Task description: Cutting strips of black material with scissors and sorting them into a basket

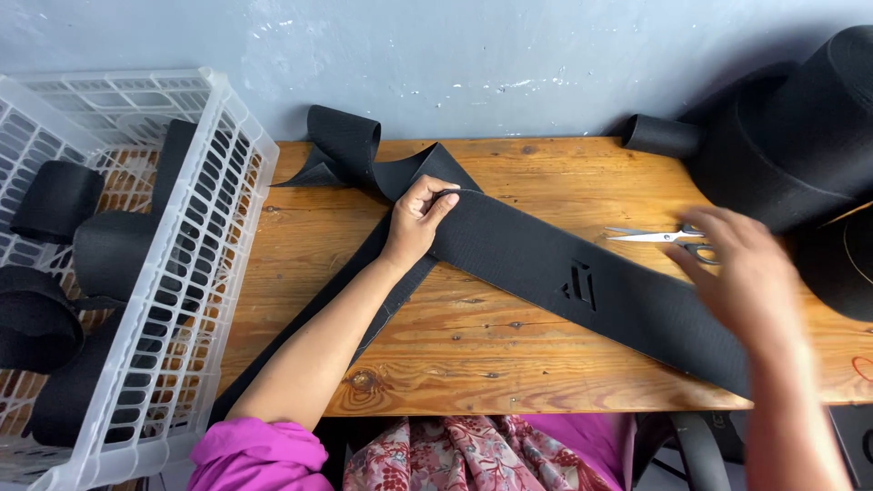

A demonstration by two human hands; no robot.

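Head view: your hands work a wide black strap on the wooden table

Your left hand [416, 218] pinches a fold of the strap [564, 277], fingers closed on its edge near the table's [473, 364] back; the strap runs diagonally from there toward the front right corner. Your right hand [741, 273] is blurred, fingers spread and holding nothing, hovering over the strap just beside the scissors [659, 236]. A big black roll [800, 155] sits at the far right. A white crate [195, 264] at the left holds cut black pieces [109, 255]
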